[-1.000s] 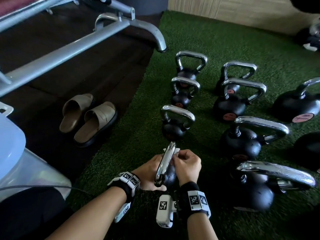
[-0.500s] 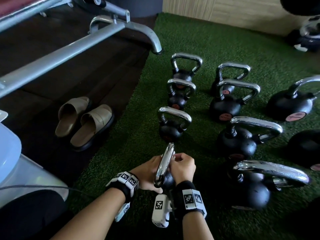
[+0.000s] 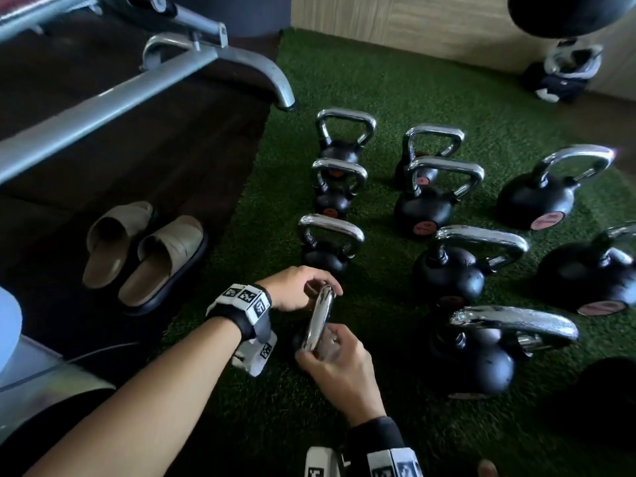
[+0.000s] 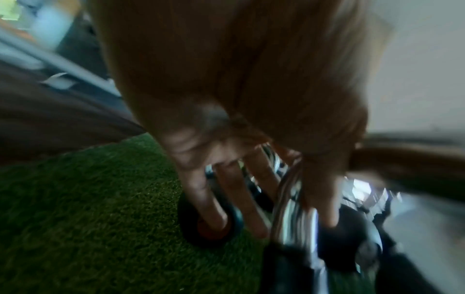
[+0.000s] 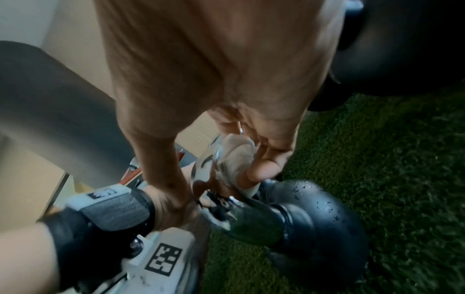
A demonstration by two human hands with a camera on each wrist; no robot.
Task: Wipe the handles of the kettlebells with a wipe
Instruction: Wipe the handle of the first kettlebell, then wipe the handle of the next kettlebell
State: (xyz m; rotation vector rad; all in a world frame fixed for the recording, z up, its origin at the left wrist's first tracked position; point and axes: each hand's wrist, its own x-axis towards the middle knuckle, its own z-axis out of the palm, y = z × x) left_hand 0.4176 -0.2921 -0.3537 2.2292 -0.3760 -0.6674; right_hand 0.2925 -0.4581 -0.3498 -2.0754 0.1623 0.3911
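Observation:
The nearest small black kettlebell (image 3: 303,342) stands on green turf, its chrome handle (image 3: 320,315) running away from me. My left hand (image 3: 309,287) grips the handle's far end, fingers curled over it; in the blurred left wrist view the left hand (image 4: 294,222) straddles the chrome handle (image 4: 294,214). My right hand (image 3: 330,352) pinches a pale wipe (image 3: 328,340) against the handle's near end. In the right wrist view the right hand (image 5: 241,169) presses the crumpled wipe (image 5: 236,157) onto the chrome, above the kettlebell's droplet-covered body (image 5: 314,214).
Several more chrome-handled kettlebells stand in rows ahead (image 3: 330,242) and to the right (image 3: 481,352). Beige slippers (image 3: 144,256) lie on the dark floor at left, beyond them a grey bench frame (image 3: 137,94). A pale container (image 3: 20,356) sits at the left edge.
My left hand has moved from beside the right hand to the handle's far end. The right hand with the wipe has slid back to the near end.

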